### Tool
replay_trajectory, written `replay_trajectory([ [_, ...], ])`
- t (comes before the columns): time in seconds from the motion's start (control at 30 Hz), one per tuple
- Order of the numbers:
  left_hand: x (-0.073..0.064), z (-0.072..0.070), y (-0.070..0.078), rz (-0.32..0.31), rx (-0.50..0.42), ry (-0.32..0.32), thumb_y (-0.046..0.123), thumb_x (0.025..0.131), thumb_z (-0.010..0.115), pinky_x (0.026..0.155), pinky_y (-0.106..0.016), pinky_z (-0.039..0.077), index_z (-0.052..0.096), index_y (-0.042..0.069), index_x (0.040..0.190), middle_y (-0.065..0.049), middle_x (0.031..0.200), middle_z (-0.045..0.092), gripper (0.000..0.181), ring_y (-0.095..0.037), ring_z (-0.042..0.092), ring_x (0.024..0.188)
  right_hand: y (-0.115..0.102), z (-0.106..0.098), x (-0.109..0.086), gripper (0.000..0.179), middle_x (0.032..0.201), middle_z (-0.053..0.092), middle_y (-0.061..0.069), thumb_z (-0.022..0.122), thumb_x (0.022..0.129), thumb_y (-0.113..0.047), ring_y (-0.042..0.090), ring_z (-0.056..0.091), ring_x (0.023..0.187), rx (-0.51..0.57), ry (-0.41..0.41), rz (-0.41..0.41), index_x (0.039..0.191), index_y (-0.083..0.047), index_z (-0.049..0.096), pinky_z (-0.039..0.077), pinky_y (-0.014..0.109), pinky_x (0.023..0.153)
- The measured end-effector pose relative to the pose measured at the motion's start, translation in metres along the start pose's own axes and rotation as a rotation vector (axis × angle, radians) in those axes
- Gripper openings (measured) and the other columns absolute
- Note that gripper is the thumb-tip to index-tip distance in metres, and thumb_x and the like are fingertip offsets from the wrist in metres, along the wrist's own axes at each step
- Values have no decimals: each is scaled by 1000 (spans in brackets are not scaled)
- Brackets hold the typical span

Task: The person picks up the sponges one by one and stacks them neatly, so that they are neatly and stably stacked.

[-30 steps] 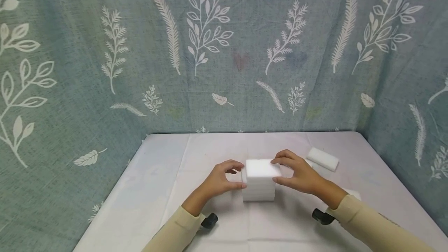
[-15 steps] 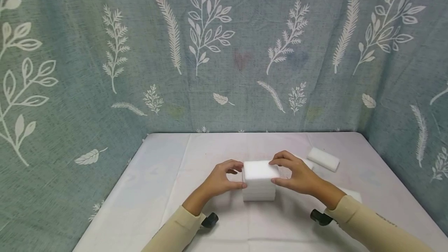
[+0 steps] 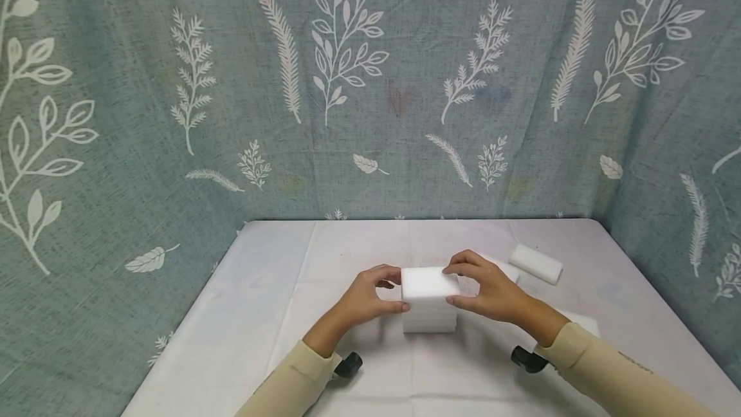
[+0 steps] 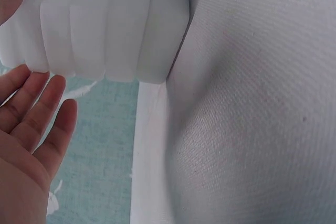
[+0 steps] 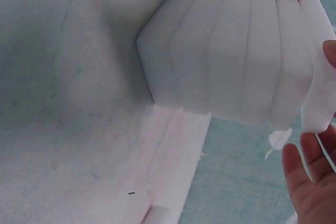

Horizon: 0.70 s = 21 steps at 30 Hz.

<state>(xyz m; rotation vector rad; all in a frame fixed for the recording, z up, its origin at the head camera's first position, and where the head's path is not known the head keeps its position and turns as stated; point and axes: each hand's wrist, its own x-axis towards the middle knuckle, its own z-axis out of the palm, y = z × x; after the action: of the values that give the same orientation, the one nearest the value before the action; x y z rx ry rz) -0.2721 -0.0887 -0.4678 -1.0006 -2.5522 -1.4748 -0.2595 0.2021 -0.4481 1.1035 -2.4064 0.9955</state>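
Observation:
White foam sponges, brick-shaped, are piled flat in a stack [image 3: 429, 322] at the middle of the table. My right hand [image 3: 492, 289] pinches the top sponge [image 3: 428, 283] by its right end, thumb on the near side and fingers on the far side. In the right wrist view this sponge [image 5: 319, 77] lies slightly askew over the layer below, with a narrow gap at one corner. My left hand [image 3: 369, 295] holds the stack's upper left end between thumb and fingertips. Several layers [image 4: 123, 30] show in the left wrist view.
A loose sponge [image 3: 536, 264] lies at the back right on the white-covered table [image 3: 347, 243]. Another [image 3: 509, 271] is partly hidden behind my right hand, and one more [image 3: 581, 322] lies by the right forearm. A leaf-print curtain [image 3: 399, 166] stands behind.
My right hand has shifted the top sponge slightly left and down, so it sits more squarely over the stack. The left hand has barely moved.

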Motion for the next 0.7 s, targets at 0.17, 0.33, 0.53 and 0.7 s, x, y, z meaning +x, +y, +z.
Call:
replay_trajectory([
  [0.17, 1, 2, -14, 12, 18, 0, 31, 74, 86, 89, -29, 52, 63, 14, 122, 10, 111, 63, 56, -9, 59, 102, 0, 0, 1, 42, 116, 55, -7, 85, 76, -21, 13, 55, 105, -6, 1, -2, 114, -14, 68, 51, 34, 86],
  [0.33, 1, 2, -14, 12, 24, 2, 32, 74, 86, 89, -29, 52, 62, 13, 125, 8, 112, 63, 60, -11, 60, 103, 0, 1, 1, 42, 117, 55, -6, 84, 77, -22, 13, 54, 106, -9, -18, 14, 114, -14, 67, 52, 37, 86],
  [0.53, 1, 3, -13, -7, 34, 2, 34, 74, 86, 90, -29, 51, 59, 12, 128, 8, 114, 63, 64, -14, 61, 103, 2, 2, 0, 41, 118, 54, -7, 83, 79, -25, 13, 54, 107, -7, -39, 38, 115, -16, 67, 52, 38, 86],
  [0.7, 1, 3, -14, -15, 31, 3, 33, 74, 86, 89, -29, 51, 59, 13, 128, 8, 112, 63, 64, -10, 60, 102, 4, 4, 0, 41, 121, 54, -4, 80, 82, -28, 14, 54, 108, 46, -56, 57, 117, -14, 65, 54, 41, 86],
])
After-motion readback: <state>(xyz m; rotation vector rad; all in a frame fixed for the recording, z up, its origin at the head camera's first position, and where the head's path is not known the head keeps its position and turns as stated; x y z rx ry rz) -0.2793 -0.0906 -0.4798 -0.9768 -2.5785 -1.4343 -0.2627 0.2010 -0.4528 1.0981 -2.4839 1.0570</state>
